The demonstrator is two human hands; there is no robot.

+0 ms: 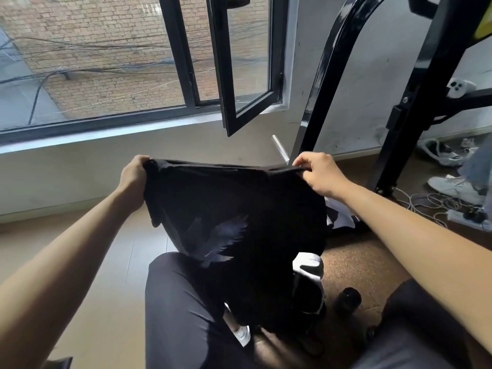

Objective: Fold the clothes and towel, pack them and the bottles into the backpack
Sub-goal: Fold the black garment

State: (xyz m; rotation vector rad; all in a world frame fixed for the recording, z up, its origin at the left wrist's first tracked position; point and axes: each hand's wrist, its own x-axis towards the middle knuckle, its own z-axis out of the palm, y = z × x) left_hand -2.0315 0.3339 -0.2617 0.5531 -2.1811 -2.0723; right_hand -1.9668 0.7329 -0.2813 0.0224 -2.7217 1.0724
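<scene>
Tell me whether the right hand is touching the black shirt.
Touching. The head view shows the right hand pinching the top edge of the black shirt.

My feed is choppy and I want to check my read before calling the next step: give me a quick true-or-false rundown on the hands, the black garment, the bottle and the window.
1. The left hand and the right hand both grip the top edge of the black garment. True.
2. A dark bottle is on the floor, to the right of the garment. True.
3. The black garment lies folded flat on the floor. False: it hangs unfolded in the air between the two hands.
4. The window is fully shut. False: one window pane stands swung open into the room.
</scene>
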